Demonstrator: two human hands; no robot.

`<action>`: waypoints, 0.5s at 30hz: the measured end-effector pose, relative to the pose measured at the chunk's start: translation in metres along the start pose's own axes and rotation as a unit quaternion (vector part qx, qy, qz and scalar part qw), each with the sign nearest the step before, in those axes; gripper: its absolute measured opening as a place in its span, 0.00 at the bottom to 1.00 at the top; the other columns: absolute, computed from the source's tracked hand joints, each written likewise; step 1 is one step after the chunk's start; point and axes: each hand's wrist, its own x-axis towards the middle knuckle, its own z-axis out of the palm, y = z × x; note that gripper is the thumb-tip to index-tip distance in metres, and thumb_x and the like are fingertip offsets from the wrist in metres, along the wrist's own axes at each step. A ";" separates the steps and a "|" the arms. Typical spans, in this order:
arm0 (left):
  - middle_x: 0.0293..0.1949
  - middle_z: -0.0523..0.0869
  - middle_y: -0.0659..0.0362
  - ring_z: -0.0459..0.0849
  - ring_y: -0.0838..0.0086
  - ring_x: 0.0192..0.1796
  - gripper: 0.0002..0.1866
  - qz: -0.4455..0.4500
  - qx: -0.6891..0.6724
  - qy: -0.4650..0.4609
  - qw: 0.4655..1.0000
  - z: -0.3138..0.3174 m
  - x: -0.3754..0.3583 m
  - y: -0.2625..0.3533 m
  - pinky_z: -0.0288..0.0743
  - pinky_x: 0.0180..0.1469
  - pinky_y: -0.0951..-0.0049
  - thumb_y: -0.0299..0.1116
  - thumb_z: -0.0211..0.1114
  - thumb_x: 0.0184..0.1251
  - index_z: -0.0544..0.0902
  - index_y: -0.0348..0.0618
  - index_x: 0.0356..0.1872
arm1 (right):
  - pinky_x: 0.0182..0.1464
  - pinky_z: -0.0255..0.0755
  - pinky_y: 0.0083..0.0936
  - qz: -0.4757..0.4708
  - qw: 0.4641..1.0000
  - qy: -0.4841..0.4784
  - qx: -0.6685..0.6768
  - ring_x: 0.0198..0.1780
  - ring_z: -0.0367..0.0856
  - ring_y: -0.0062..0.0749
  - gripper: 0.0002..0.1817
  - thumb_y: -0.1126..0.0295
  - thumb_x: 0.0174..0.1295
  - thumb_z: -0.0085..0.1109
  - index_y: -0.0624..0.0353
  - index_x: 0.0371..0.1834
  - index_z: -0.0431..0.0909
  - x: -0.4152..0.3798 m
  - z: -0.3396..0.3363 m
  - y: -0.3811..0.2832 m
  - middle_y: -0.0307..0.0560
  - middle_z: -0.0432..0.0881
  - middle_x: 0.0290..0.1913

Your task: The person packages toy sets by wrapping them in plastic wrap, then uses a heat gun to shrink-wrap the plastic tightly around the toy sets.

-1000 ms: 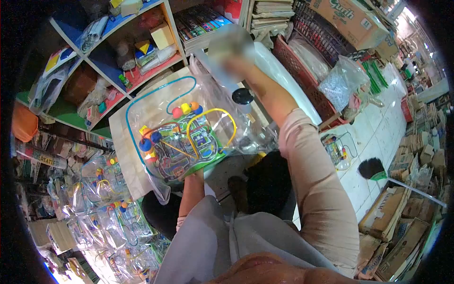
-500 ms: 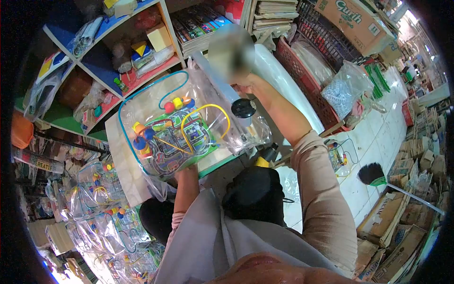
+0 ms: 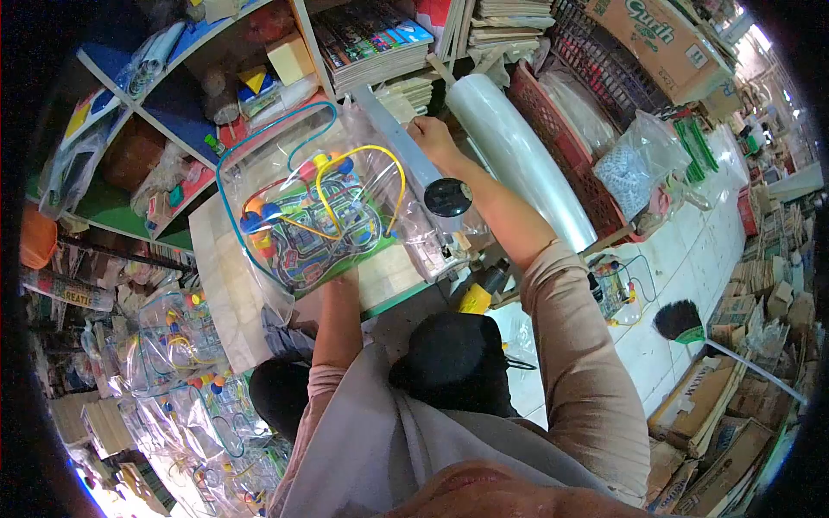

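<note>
A bead toy (image 3: 315,229) sits inside a clear bag (image 3: 285,155) above a pale board (image 3: 384,281), tilted in the view. Its green base carries a printed road pattern, and teal, yellow and red wires arch over it, strung with round and blocky beads in blue, orange and yellow.

The left hand (image 3: 344,283) reaches in from below and is mostly hidden under the near edge of the toy; how its fingers are set cannot be told. The right hand (image 3: 429,138) is on the far side of a long grey bar (image 3: 393,138), just beside it, with the fingers curled inward; whether they pinch anything cannot be told. The bag's right side runs up to the bar, and crumpled plastic gathers by its near end, close to a round black knob (image 3: 448,198).

Right of the right hand, a large roll (image 3: 518,155) of clear film lies at a slant, next to a red crate (image 3: 566,142). A yellow-and-black item (image 3: 482,289) is near the bar's lower end. More bagged toys (image 3: 194,380) are heaped at the left, and another bagged toy (image 3: 613,289) is on the white floor (image 3: 661,259), near a broom (image 3: 678,318). Shelves (image 3: 142,104) fill the upper left.
</note>
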 end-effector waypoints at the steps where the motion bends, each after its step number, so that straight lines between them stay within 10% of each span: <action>1: 0.64 0.60 0.44 0.64 0.50 0.63 0.30 0.001 0.001 -0.001 1.000 0.002 -0.005 0.000 0.65 0.59 0.47 0.47 0.53 0.64 0.61 0.46 0.64 | 0.35 0.69 0.40 -0.028 0.998 0.046 -0.038 0.29 0.78 0.54 0.14 0.66 0.58 0.52 0.69 0.25 0.74 -0.002 0.003 0.000 0.64 0.76 0.24; 15: 0.64 0.59 0.44 0.64 0.51 0.63 0.29 0.019 0.017 -0.025 0.999 0.007 -0.011 0.001 0.65 0.60 0.47 0.46 0.54 0.64 0.61 0.47 0.64 | 0.49 0.70 0.37 0.082 0.989 -0.011 -0.120 0.44 0.78 0.52 0.31 0.43 0.61 0.44 0.63 0.47 0.76 -0.010 -0.047 -0.065 0.59 0.80 0.41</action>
